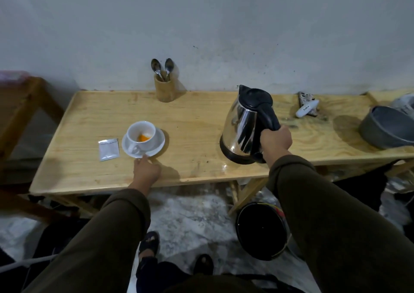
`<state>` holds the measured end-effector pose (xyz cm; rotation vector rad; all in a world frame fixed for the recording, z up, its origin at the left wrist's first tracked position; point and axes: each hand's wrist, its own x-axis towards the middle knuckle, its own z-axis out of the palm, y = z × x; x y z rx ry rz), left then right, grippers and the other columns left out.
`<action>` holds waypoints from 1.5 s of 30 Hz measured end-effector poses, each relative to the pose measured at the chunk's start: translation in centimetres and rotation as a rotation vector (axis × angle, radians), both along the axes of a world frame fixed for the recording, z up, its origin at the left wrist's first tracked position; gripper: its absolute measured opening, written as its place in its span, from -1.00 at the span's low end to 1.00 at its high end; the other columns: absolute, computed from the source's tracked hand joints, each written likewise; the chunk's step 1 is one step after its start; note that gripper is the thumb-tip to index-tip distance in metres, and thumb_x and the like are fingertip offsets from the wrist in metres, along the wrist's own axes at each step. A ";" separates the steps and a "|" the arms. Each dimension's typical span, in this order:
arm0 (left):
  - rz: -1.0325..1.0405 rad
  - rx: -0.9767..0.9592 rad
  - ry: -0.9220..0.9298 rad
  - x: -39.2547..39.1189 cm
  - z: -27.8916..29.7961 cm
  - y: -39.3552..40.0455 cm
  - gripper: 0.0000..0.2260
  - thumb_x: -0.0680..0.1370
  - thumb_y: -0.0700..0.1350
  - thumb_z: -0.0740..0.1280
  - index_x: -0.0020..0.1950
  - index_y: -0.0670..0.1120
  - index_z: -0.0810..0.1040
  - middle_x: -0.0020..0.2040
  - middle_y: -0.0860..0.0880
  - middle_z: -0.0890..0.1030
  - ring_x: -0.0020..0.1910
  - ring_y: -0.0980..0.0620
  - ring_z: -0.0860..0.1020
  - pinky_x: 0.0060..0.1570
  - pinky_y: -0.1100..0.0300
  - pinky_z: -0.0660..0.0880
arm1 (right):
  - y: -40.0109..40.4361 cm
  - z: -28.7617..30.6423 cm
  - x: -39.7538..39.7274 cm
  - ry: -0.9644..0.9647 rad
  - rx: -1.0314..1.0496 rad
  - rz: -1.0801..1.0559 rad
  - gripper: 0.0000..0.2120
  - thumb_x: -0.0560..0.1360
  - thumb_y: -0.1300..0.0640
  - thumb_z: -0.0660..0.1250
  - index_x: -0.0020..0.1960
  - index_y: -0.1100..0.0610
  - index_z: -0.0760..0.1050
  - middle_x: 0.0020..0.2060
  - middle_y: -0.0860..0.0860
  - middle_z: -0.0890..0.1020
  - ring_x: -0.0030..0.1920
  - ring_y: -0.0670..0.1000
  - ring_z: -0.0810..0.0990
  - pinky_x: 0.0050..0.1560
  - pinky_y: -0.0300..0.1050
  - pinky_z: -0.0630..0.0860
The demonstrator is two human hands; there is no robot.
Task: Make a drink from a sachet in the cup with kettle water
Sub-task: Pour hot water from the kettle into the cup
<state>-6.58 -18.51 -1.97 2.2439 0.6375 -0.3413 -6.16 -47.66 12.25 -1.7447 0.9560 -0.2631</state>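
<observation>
Fingers (143, 158) of the left hand (146, 169) lie loosely curled on the wooden table (190, 118), fingertips touching the near rim of the white saucer (158, 146), gripping nothing. Far left on the table: silver sachet (108, 149), lying flat just beside the saucer, apart from it. White cup (141, 136) sits on the saucer, handle turned toward the person; orange powder (143, 138) lies at the bottom of the cup, no water visible in it. Behind, against the wall: wooden holder (165, 90) with two spoons (162, 67), bowls up. Further right, steel kettle (246, 124) with black lid and base, well apart from the cup, tilted a little with the spout toward the wall; whether its base touches the table cannot be told. Right hand (276, 139) is wrapped tight around the kettle's black handle (270, 115), fingers fully closed on it. Right of that: small white tube (307, 108) resting on a dark scrap near the wall. Far right edge: grey metal bowl (385, 128). Both forearms in dark olive sleeves
</observation>
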 end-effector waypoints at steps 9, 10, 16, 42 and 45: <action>0.331 -0.190 0.024 1.6 0.5 1.9 -0.46 0.64 0.08 -0.07 0.37 -0.28 0.40 0.38 -0.30 0.43 0.38 -0.26 0.38 0.41 -0.03 0.26 | 1.3 2.1 2.3 0.048 -0.488 0.284 -0.78 0.41 0.35 0.20 0.03 0.20 0.48 -0.15 0.10 0.50 -0.09 0.17 0.49 -0.06 -0.05 0.43; 0.381 -0.232 0.016 1.7 0.3 2.1 -0.42 0.63 0.12 -0.06 0.37 -0.30 0.39 0.38 -0.30 0.43 0.37 -0.26 0.39 0.41 -0.04 0.27 | 1.7 2.3 2.5 0.050 -0.532 0.336 -0.79 0.40 0.35 0.20 0.01 0.20 0.47 -0.16 0.09 0.49 -0.10 0.16 0.47 -0.09 -0.07 0.39; 0.744 -0.514 0.043 2.9 0.2 4.0 -0.21 0.50 0.27 0.18 0.52 -0.25 0.07 0.45 -0.25 0.34 0.40 -0.25 0.36 0.39 -0.09 0.31 | 4.8 2.9 4.1 0.057 -0.703 0.570 -0.75 0.39 0.31 0.25 0.06 0.18 0.50 -0.18 0.09 0.50 -0.11 0.15 0.48 -0.11 -0.12 0.35; 0.443 -0.715 0.123 4.1 -1.3 8.1 -0.33 0.47 0.26 0.25 0.36 -0.24 0.40 0.30 -0.23 0.51 0.24 -0.22 0.51 0.31 -0.09 0.44 | 16.6 5.1 8.3 0.165 -1.182 1.017 -0.86 0.42 0.31 0.24 -0.08 0.13 0.37 -0.21 0.09 0.48 -0.08 0.20 0.52 0.01 0.03 0.43; 0.434 -0.715 0.127 4.3 -1.6 8.3 -0.33 0.46 0.25 0.27 0.36 -0.23 0.40 0.31 -0.24 0.51 0.24 -0.22 0.51 0.31 -0.09 0.44 | 17.1 5.2 8.2 0.167 -1.233 1.024 -0.84 0.44 0.30 0.24 0.01 0.16 0.44 -0.17 0.11 0.53 -0.04 0.20 0.53 0.05 0.04 0.41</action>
